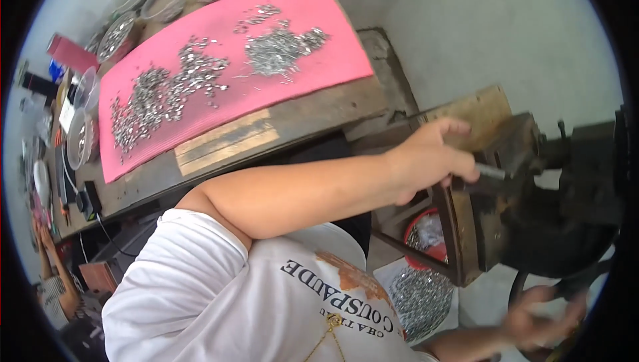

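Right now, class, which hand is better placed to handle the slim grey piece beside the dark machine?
Probably the left hand: it is right at the slim grey piece, beside the dark machine. The right hand, blurred, is lower in the picture, farther from that piece.

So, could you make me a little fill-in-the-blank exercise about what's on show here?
The mat under the small metal pieces is coloured ____.
The hand nearest the slim silvery rod is the camera wearer's ____ one.
The wearer's T-shirt is mainly ____.
The round basin beside the machine stand is coloured ____.

Missing words: pink; left; white; red.
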The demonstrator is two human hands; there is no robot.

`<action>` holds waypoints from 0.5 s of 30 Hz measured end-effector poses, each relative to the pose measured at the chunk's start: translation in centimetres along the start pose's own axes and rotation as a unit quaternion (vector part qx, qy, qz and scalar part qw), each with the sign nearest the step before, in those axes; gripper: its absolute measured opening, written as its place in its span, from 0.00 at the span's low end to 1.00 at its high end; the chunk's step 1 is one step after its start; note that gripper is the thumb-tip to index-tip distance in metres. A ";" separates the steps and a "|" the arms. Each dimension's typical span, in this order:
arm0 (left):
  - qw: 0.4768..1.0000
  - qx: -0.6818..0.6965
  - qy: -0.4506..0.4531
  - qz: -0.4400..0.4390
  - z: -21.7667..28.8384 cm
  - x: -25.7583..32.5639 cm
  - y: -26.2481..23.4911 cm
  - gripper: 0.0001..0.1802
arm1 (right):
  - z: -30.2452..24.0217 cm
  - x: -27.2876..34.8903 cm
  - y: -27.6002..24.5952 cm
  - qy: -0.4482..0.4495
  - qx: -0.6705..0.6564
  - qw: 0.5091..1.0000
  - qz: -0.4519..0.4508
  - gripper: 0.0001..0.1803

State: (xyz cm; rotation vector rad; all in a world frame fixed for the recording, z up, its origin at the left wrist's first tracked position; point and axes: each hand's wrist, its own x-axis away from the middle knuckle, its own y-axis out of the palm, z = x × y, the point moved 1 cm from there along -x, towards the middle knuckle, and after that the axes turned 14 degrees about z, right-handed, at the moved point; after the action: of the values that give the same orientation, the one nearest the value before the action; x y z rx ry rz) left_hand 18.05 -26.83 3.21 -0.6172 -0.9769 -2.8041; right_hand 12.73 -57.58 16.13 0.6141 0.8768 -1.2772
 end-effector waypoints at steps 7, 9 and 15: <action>0.997 0.023 0.000 -0.078 3.6 7.6 -7.2 0.49 | -19.2 -0.4 6.9 0.037 -0.378 0.923 -0.064 0.18; 0.993 -0.001 0.078 -0.085 4.6 9.8 -9.3 0.55 | -21.7 -2.2 7.2 0.100 -0.459 0.880 -0.061 0.19; 0.689 -0.393 0.594 0.132 4.5 12.8 -13.3 0.44 | -29.5 -5.1 7.7 0.528 -0.734 0.383 -0.188 0.33</action>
State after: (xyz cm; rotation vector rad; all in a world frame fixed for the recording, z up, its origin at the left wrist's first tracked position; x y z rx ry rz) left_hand 4.86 -13.20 4.00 0.9290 0.5385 -2.3602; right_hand 13.62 -29.32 3.62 -0.4709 2.7998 0.2476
